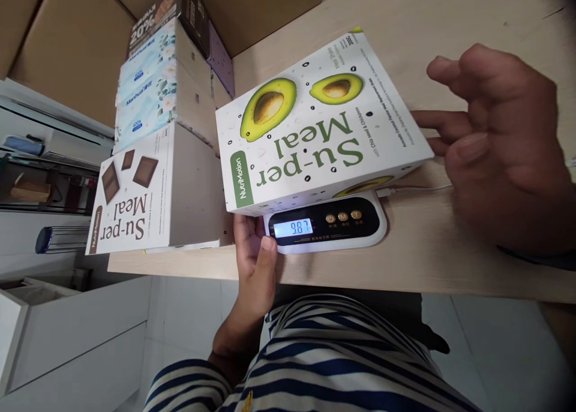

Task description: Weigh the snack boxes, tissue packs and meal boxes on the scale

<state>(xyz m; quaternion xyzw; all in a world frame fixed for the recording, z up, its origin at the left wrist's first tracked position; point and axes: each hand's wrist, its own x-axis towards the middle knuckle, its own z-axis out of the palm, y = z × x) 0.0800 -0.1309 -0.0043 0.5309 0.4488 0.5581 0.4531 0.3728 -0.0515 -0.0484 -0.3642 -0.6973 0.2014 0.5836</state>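
Left fingers: the left hand (254, 280) curled at the near-left corner of the scale (375, 237), thumb beside its edge, fingertips hidden below the carton; whether they gripped anything could not be told.
Right fingers: the right hand (508, 142) was partly open, thumb apart from the curled fingers, the lower fingertips beside the carton's right edge; contact could not be told.
Avocado carton: the white carton (315, 160) lay over the scale, printed face up, lettering inverted to the wearer; its seating was hidden.
Handling, as judged: centring the carton and clearing both hands from carton and scale suited a steady reading; light pressure on the flat side walls spared the board.
Display (292, 228): lit, digits resembling 987, decimal point uncertain.
Scale body: white, rounded corners, glossy black panel, three round gold-toned buttons (343, 218).
Cable (418, 189): thin, white, leading right.
Table (450, 238): pale, wood-grained, flat.
Left stack: a chocolate-print carton (135, 220), smooth and square-edged, stood nearest; blue-white floral packs (144, 94) lay farther.
Far side: plain brown cardboard (270, 10).
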